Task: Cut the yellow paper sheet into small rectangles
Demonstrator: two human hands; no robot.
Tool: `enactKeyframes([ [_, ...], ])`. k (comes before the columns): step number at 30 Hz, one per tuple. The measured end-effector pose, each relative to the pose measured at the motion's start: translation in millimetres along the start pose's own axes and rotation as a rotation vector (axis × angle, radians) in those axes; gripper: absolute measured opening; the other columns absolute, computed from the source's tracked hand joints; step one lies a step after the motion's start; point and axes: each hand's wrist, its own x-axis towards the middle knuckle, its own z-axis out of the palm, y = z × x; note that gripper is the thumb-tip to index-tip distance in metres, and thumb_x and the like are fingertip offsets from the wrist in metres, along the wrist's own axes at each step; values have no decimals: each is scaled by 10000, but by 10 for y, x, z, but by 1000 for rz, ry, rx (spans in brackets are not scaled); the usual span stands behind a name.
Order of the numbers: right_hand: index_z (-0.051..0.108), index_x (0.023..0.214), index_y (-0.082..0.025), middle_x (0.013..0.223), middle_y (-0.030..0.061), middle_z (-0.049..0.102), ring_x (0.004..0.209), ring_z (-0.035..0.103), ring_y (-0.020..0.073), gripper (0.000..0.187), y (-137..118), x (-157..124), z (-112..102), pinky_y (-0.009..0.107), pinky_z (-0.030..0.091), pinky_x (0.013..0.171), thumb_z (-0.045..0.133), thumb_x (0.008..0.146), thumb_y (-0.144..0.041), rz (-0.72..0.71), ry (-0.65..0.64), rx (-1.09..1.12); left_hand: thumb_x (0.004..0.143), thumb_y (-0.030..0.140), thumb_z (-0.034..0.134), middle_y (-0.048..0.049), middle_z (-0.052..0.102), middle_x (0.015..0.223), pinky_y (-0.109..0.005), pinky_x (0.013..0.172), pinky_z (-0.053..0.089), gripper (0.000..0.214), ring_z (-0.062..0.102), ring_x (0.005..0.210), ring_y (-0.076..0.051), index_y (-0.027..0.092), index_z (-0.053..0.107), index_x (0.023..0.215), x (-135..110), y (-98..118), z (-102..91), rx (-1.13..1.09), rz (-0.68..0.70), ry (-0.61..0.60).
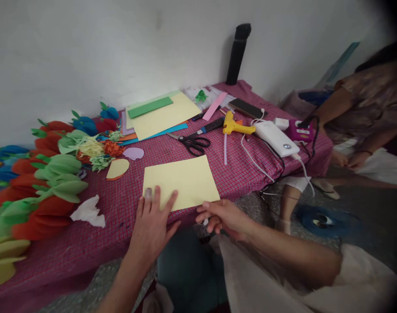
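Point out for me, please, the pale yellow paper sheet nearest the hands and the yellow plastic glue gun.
Pale yellow paper sheet [183, 181]: head view, bare middle.
Yellow plastic glue gun [234, 126]: head view, its casing.

A plain pale-yellow rectangular paper sheet [187, 182] contrasts with the reddish-pink cloth tablecloth [117, 204], finely checked with bluish and paler lines. Taking the sheet as clock centre: at twelve, metal scissors with looped black handles [187, 141]; at one, a bright yellow plastic glue gun [233, 124] and a plain pink paper strip [215, 107]; at two, a glossy white rectangular power bank [275, 138] and a purple boxy plug adaptor [298, 129]; at ten, a lilac paper petal [133, 153]; at eleven, a flat green paper strip [149, 107].
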Motion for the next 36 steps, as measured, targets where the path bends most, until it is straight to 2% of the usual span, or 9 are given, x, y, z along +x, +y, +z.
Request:
enactKeyframes([
  [10, 621, 800, -70, 847, 148, 663, 450, 580, 73, 443, -53, -4, -103, 139, 387, 344, 492, 753, -491, -72, 130, 1, 738, 420, 519, -175, 208, 1384, -527, 953, 229, 676, 190, 1250, -380, 257, 239, 1332, -3, -4, 5, 6, -14, -22],
  [13, 615, 816, -81, 834, 138, 663, 446, 581, 82, 460, -33, -21, -106, 154, 382, 341, 455, 765, -509, -111, 169, -93, 737, 415, 523, -169, 205, 1385, -527, 951, 233, 673, 193, 1249, -380, 264, 243, 1330, -5, -4, 4, 6, -18, -20],
  [16, 608, 859, -122, 811, 89, 666, 453, 583, 94, 372, 65, -99, -35, 177, 393, 358, 483, 761, -458, -159, 106, -345, 741, 402, 523, -159, 208, 1388, -526, 951, 236, 671, 191, 1250, -377, 261, 238, 1332, -5, 5, -12, 7, -28, -17],
  [18, 620, 846, -151, 769, 53, 665, 518, 602, 112, 270, 135, -177, 23, 208, 446, 441, 493, 774, -379, -333, 93, -643, 743, 388, 523, -151, 211, 1390, -522, 955, 234, 665, 193, 1251, -372, 262, 239, 1331, -6, 13, -28, 9, -28, -21],
  [21, 608, 944, -199, 887, 41, 656, 803, 604, 145, 203, 142, -265, 47, 283, 480, 719, 476, 794, -237, -855, 167, -1085, 744, 370, 524, -142, 208, 1396, -515, 964, 223, 659, 194, 1255, -361, 262, 243, 1330, -10, 20, -44, 18, -27, -25],
  [23, 565, 1040, -206, 1036, 60, 614, 970, 539, 165, 269, 69, -272, -3, 335, 432, 840, 480, 786, -184, -1088, 262, -1294, 739, 375, 525, -146, 206, 1396, -513, 968, 216, 674, 193, 1257, -355, 249, 233, 1334, -16, 19, -44, 24, -28, -26],
  [26, 527, 1106, -201, 1158, 86, 543, 1092, 444, 211, 329, -72, -213, -150, 423, 379, 892, 478, 782, -164, -1152, 364, -1535, 735, 378, 520, -156, 219, 1391, -502, 982, 199, 701, 188, 1263, -340, 210, 213, 1342, -26, 12, -36, 23, -29, -33],
  [29, 516, 1132, -198, 1207, 84, 507, 1145, 380, 243, 361, -157, -130, -299, 469, 350, 904, 464, 779, -141, -1142, 342, -1678, 736, 391, 503, -141, 226, 1394, -496, 997, 172, 708, 169, 1271, -326, 187, 207, 1345, -38, -1, -37, 14, -43, -34],
  [36, 526, 1123, -198, 1186, 80, 525, 1163, 368, 229, 379, -225, -65, -337, 464, 353, 911, 449, 764, -106, -1213, 258, -1728, 743, 406, 477, -130, 262, 1382, -523, 998, 135, 673, 211, 1259, -325, 188, 246, 1336, -143, -91, -107, 24, -61, 25],
])
